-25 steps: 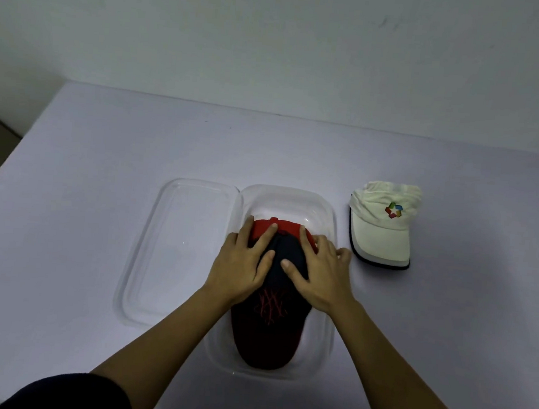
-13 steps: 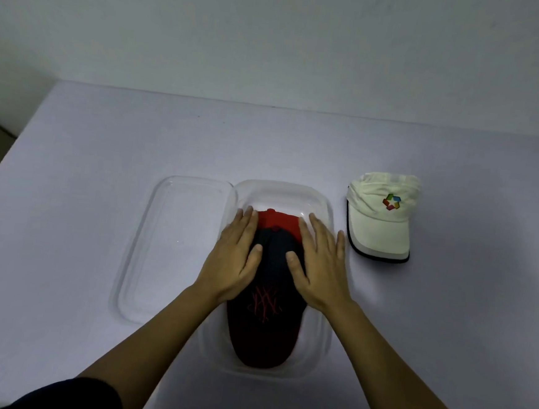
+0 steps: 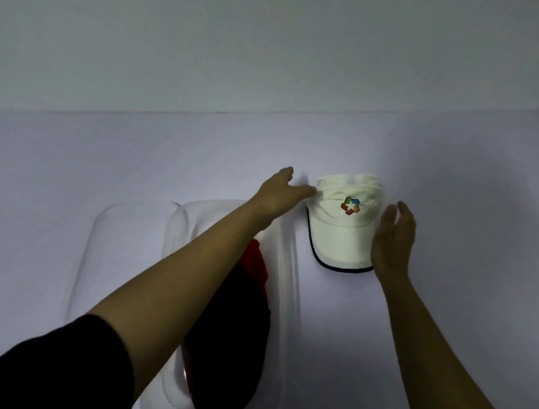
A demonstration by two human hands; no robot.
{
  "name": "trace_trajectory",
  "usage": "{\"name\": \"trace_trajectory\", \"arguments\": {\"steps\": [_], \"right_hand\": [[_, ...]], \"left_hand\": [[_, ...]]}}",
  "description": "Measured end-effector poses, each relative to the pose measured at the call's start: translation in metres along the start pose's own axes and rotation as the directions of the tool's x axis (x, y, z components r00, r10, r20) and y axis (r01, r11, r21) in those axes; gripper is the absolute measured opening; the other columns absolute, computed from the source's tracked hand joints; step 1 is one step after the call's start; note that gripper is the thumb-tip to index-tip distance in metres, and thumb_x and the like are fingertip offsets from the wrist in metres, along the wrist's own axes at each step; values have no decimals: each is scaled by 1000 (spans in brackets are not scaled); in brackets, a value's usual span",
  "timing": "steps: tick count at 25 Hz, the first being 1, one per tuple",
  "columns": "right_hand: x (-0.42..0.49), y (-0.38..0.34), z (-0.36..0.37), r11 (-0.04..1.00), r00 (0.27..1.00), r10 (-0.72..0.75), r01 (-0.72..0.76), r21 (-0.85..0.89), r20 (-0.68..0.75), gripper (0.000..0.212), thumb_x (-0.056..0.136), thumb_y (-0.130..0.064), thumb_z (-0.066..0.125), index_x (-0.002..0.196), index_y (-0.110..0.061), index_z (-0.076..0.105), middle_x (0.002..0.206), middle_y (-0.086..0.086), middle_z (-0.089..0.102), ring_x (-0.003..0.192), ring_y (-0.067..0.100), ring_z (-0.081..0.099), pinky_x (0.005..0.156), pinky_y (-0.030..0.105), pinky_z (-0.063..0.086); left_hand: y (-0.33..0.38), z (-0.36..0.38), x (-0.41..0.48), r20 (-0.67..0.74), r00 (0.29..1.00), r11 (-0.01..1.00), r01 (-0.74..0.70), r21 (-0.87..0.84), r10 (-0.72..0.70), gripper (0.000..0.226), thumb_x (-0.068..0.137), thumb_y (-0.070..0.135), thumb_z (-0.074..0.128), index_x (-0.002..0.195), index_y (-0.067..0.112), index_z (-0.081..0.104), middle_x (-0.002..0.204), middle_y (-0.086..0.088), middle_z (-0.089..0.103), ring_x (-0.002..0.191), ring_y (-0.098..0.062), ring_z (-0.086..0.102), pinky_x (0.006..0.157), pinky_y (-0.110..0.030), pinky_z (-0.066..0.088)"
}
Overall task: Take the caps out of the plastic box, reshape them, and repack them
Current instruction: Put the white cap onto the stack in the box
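A cream cap [image 3: 343, 229] with a coloured logo and a dark brim edge lies on the table to the right of the clear plastic box [image 3: 287, 289]. My left hand [image 3: 280, 195] reaches across the box, fingers spread, its fingertips at the cap's left side. My right hand [image 3: 392, 243] hovers open just beside the cap's right edge. Neither hand grips the cap. Inside the box lies a dark cap [image 3: 231, 340] on top of a red cap [image 3: 255, 261], partly hidden by my left forearm.
The box's clear lid [image 3: 110, 250] lies flat on the table, touching the box's left side. The table surface [image 3: 455, 203] is pale and runs back to a plain wall. Its right edge shows at far right.
Both hands have lifted off the dark cap in the box and moved right to either side of the cream cap. The camera view has swung right and closer.
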State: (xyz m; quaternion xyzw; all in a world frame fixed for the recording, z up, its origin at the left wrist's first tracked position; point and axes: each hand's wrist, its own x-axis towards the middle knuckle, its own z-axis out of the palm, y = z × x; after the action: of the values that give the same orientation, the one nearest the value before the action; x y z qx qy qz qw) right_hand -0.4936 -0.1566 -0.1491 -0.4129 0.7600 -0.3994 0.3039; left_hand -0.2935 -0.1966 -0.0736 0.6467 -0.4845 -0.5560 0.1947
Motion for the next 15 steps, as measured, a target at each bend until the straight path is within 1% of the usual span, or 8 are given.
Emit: {"name": "trace_trajectory", "arguments": {"steps": [2,3,5,6,8,11,13,15], "right_hand": [[13,11,-4,993,983,116,-117,5,139,55,100,-40,29,144,-8,28,150,12,33,139,25,31,112,37,24],[17,15,-4,991,971,132,-136,9,199,54,99,-41,30,143,-8,30,147,9,38,136,25,35,109,35,28],[19,19,0,996,966,78,-88,30,247,43,98,-40,34,128,-12,47,120,1,56,121,24,51,93,31,38],[19,22,3,998,971,34,-45,40,238,36,98,-40,35,118,-17,53,109,-2,59,111,23,57,86,29,40],[18,27,6,997,978,-21,5,77,209,27,97,-42,35,108,-27,55,101,-7,60,101,19,60,83,30,44],[15,23,0,977,976,32,-76,199,216,24,97,-42,40,117,-32,49,106,-12,56,103,14,56,88,32,45],[12,18,-10,946,960,74,-153,285,269,40,89,-50,51,126,-37,43,119,-12,53,108,10,55,90,32,46],[8,14,-18,904,936,79,-213,371,344,56,78,-54,63,127,-39,42,132,-8,52,113,11,56,91,35,50]], "left_hand": [[4,16,22,105,992,995,78,-61,-71,89,81,35,71,149,12,19,157,-2,23,138,-21,33,107,-32,32],[5,24,29,161,982,988,115,-101,-98,83,80,33,73,145,14,26,151,0,33,131,-20,41,99,-32,35],[3,36,39,236,964,977,161,-141,-124,60,80,35,73,128,20,42,130,5,53,113,-15,52,91,-37,39],[0,40,45,243,962,971,167,-172,-123,53,81,38,70,124,18,47,126,2,56,112,-17,54,91,-39,43],[-5,43,53,235,966,951,172,-258,-110,46,89,40,60,123,12,51,127,-8,59,111,-22,56,86,-37,50],[-5,42,52,225,971,943,148,-299,-81,44,94,40,51,123,7,52,127,-13,60,111,-25,59,85,-37,52],[-1,38,49,202,977,930,135,-343,-67,45,94,40,51,124,7,52,126,-13,60,116,-27,57,91,-43,51],[7,32,42,189,981,927,115,-358,-48,44,94,41,50,124,9,53,123,-10,62,114,-26,57,91,-46,51]]}}
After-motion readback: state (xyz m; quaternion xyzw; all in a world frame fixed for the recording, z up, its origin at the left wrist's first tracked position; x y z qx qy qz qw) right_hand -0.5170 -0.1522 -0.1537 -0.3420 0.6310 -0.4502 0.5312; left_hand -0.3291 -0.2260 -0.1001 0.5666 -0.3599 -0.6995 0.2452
